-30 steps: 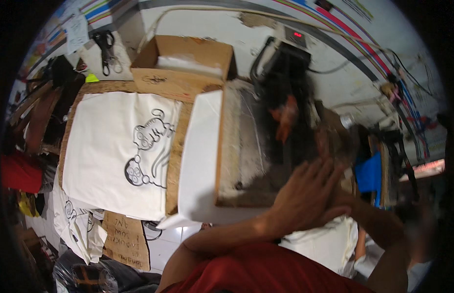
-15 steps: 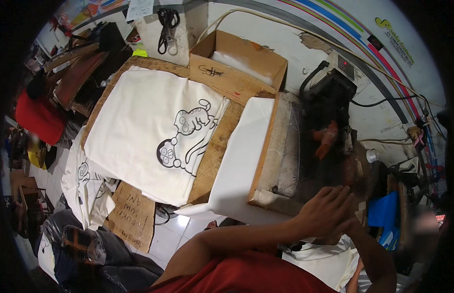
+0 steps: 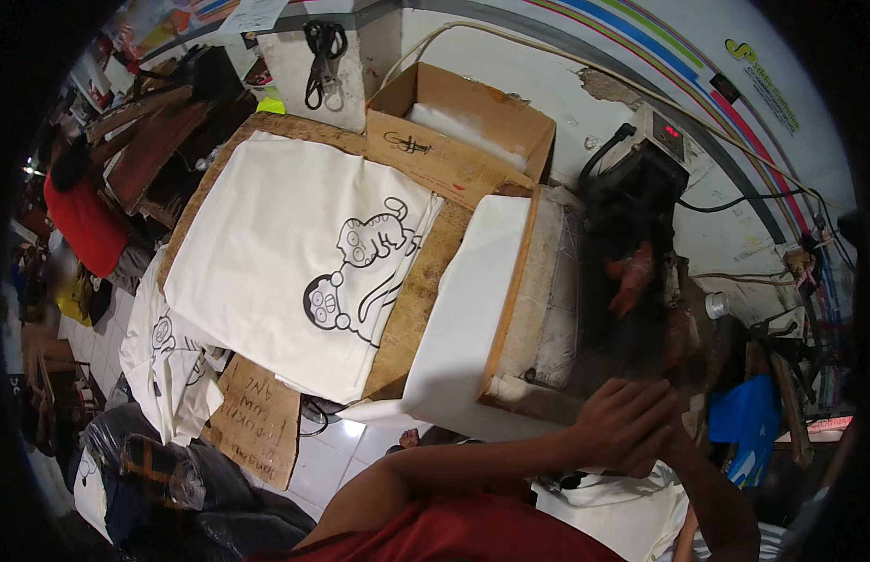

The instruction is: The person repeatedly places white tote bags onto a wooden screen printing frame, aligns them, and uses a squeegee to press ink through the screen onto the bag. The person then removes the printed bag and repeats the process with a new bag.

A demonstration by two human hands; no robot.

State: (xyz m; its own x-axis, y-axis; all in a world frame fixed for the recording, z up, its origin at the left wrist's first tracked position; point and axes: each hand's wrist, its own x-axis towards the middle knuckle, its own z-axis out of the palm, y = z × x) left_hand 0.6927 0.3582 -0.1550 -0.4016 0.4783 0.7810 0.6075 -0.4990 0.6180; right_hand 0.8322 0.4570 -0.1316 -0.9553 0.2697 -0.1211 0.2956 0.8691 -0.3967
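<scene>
My left hand point(image 3: 622, 423) and right hand point(image 3: 662, 440) are closed together, the left lying over the right. What they press on, if anything, is hidden under them. They are at the near end of a dark heat press point(image 3: 618, 318), whose middle part is blurred. An orange-red piece point(image 3: 630, 279) sits on the press. To its left, a worn, pale padded board point(image 3: 550, 290) with a wooden edge shows. Farther left, a stack of cream fabric pieces point(image 3: 266, 253) lies flat, printed with a black cartoon figure and a striped cat.
A cardboard box point(image 3: 444, 159) stands behind the table point(image 3: 412, 309). White sheet point(image 3: 468, 290) covers the middle. The control box point(image 3: 662, 136) shows red digits. More printed cloth point(image 3: 168, 370), a cardboard piece point(image 3: 257, 417) and black plastic bags point(image 3: 201, 487) lie lower left. A person in red point(image 3: 84, 220) is far left.
My joined hands have moved slightly down, toward me. The control box display now shows lit red digits rather than a small red dot. The person at far left has shifted slightly.
</scene>
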